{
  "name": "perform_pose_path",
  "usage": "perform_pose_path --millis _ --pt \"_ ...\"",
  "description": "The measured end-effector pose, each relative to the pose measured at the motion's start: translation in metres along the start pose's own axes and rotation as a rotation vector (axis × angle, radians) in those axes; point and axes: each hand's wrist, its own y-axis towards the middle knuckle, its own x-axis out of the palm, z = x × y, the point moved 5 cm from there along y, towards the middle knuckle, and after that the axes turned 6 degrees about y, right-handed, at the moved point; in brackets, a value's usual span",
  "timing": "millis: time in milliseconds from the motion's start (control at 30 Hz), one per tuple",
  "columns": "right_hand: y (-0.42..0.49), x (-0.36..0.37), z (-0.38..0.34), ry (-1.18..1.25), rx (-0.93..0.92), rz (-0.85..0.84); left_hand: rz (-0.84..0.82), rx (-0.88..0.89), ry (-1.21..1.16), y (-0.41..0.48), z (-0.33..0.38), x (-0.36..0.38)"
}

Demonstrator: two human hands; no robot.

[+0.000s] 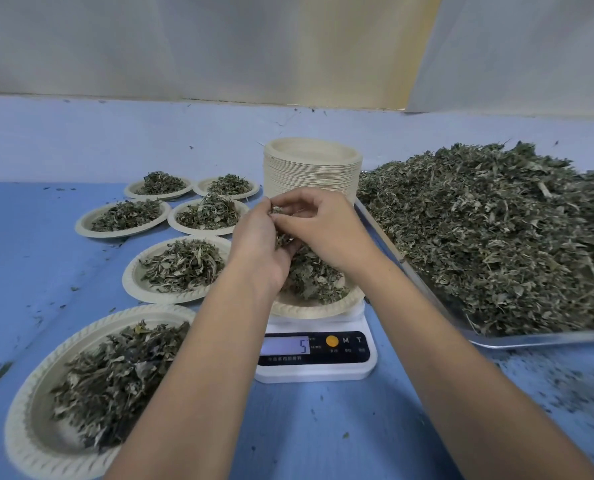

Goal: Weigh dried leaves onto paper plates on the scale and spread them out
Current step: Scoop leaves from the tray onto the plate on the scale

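A white digital scale (316, 355) stands in the middle of the blue table, its display reading 5. On it sits a paper plate (314, 308) with a mound of dried leaves (314, 275). Both hands hover together above that plate. My left hand (257, 244) holds a clump of dried leaves (282, 237) in its curled fingers. My right hand (323, 226) pinches at the same clump from the right. Part of the plate is hidden behind my left wrist.
Several filled paper plates (171, 296) lie to the left of the scale. A tall stack of empty plates (312, 171) stands behind my hands. A metal tray (531, 337) heaped with dried leaves (496, 237) fills the right side. Leaf crumbs dot the table.
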Motion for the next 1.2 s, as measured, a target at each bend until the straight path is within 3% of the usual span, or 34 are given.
perform_pose_path --millis 433,600,767,933,1200 --pt "0.004 -0.025 0.003 0.093 0.039 0.196 0.047 -0.019 -0.093 0.009 0.012 -0.019" --pt "0.005 -0.028 0.013 -0.011 0.155 0.070 0.067 0.023 -0.038 0.009 0.017 -0.024" --pt "0.004 -0.028 0.005 0.058 0.072 0.078 0.067 0.018 0.000 0.007 0.015 -0.020" --pt "-0.001 -0.002 -0.003 0.060 0.049 -0.138 0.074 0.029 0.004 0.002 0.005 -0.008" --pt "-0.001 0.002 0.002 -0.016 0.044 -0.060 0.053 0.018 0.001 0.001 -0.001 -0.004"
